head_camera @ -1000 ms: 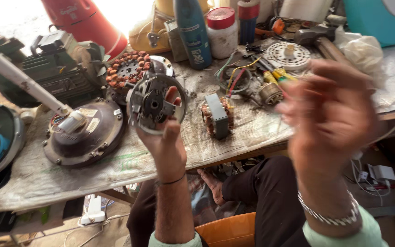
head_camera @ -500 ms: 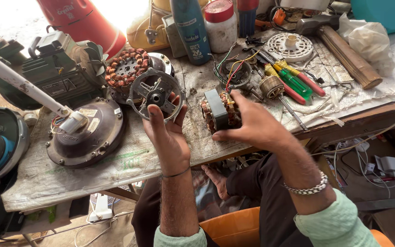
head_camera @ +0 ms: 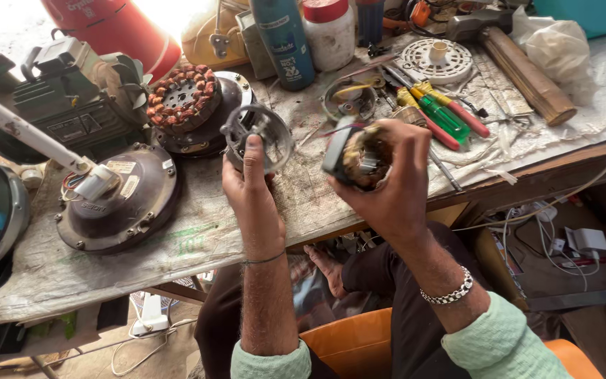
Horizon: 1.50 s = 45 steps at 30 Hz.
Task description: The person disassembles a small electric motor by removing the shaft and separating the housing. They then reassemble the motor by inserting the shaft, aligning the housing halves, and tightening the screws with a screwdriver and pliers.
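My left hand (head_camera: 250,193) holds a round metal motor end cover (head_camera: 261,137) upright above the bench, thumb pressed on its front. My right hand (head_camera: 391,182) grips a small motor core with copper windings (head_camera: 360,158), lifted off the bench and tilted toward me. The two parts are held side by side, a short gap apart. A copper-wound fan stator (head_camera: 182,98) sits on a dark housing just behind the end cover.
On the cloth-covered workbench (head_camera: 177,245) lie a ceiling fan motor with white rod (head_camera: 117,196), a grey electric motor (head_camera: 64,105), screwdrivers (head_camera: 443,116), a hammer (head_camera: 520,63), a blue spray can (head_camera: 282,38), jars and a white perforated disc (head_camera: 435,62). Cables hang below on the right.
My right hand came down to the bench, took hold of the wound motor core and lifted it. My left hand kept the end cover and tilted it slightly.
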Motion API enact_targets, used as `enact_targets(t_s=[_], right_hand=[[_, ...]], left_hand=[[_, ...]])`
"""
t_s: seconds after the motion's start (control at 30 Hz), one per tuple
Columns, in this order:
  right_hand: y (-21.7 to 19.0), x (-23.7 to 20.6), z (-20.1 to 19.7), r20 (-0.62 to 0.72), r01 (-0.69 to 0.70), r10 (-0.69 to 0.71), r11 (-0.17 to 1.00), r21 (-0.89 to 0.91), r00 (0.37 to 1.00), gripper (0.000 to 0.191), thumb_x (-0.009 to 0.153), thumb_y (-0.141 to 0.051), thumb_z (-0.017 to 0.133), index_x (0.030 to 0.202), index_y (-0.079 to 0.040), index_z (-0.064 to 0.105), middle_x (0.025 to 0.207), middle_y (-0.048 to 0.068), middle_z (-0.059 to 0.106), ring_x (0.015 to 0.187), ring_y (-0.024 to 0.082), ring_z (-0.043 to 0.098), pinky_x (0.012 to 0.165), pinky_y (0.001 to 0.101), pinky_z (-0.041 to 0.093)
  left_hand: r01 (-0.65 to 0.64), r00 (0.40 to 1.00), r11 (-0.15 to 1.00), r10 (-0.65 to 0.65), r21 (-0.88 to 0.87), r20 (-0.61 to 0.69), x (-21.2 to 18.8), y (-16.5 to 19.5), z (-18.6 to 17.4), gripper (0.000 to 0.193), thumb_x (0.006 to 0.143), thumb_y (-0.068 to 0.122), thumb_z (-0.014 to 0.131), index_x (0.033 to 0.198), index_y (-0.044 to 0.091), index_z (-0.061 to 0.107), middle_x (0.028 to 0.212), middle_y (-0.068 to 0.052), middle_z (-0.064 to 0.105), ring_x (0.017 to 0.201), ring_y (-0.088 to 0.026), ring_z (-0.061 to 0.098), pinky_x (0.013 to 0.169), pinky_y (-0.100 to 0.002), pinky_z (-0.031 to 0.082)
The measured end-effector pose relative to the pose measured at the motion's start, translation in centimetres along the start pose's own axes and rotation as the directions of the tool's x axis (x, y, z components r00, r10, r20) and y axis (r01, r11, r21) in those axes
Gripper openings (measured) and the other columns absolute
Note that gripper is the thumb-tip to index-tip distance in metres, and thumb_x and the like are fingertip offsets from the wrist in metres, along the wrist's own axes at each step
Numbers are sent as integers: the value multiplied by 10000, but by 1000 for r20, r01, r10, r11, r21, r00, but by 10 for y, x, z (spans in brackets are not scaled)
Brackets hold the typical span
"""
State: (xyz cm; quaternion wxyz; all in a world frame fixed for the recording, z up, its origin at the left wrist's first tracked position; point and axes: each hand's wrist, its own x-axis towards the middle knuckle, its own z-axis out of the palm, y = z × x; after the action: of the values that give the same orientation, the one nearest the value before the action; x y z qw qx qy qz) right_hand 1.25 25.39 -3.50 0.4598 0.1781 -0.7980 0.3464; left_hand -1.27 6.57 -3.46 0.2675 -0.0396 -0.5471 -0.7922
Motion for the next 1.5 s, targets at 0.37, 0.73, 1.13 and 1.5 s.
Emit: enact_targets(t_s=[0.37, 0.73, 1.13, 1.5], right_hand=[[12, -1, -3, 83, -97, 91, 993, 67, 992, 888, 756, -292, 985, 1378, -25, 409, 1240, 176, 445, 1115, 258, 604, 890, 357, 616], [2, 2, -8, 53, -84, 79, 992, 93, 995, 836, 748, -274, 965, 1338, -44, 418, 1213, 172, 480, 1071, 307, 623, 861, 432, 593], [2, 0, -10, 168, 26, -61, 979, 204, 984, 889, 700, -200, 937, 1378, -33, 388, 1280, 205, 493, 1133, 383, 649, 887, 447, 611], [4, 1, -17, 127, 99, -130, 969, 227, 983, 940, 681, -193, 968, 1418, -31, 407, 1296, 188, 452, 1209, 357, 559, 1023, 425, 531]], left_hand=[[44, 979, 579, 136, 814, -150, -7, 26, 11, 731, 1006, 439, 634, 1531, 12, 357, 1379, -194, 552, 1301, -352, 475, 1061, -514, 444], [-474, 878, 567, 355, 673, 320, -37, 28, 45, 364, 1091, 178, 522, 1400, -2, 592, 1187, -161, 740, 1104, -278, 726, 1001, -418, 579], [-166, 943, 982, 132, 89, 304, -47, 29, 66, 509, 1118, 17, 483, 1608, -29, 357, 1300, -156, 719, 1209, -161, 687, 1041, -263, 572], [-183, 942, 981, 193, -62, 276, -49, 26, 61, 374, 1131, -10, 549, 1505, -16, 553, 1143, -126, 754, 1082, -158, 715, 993, -296, 605]])
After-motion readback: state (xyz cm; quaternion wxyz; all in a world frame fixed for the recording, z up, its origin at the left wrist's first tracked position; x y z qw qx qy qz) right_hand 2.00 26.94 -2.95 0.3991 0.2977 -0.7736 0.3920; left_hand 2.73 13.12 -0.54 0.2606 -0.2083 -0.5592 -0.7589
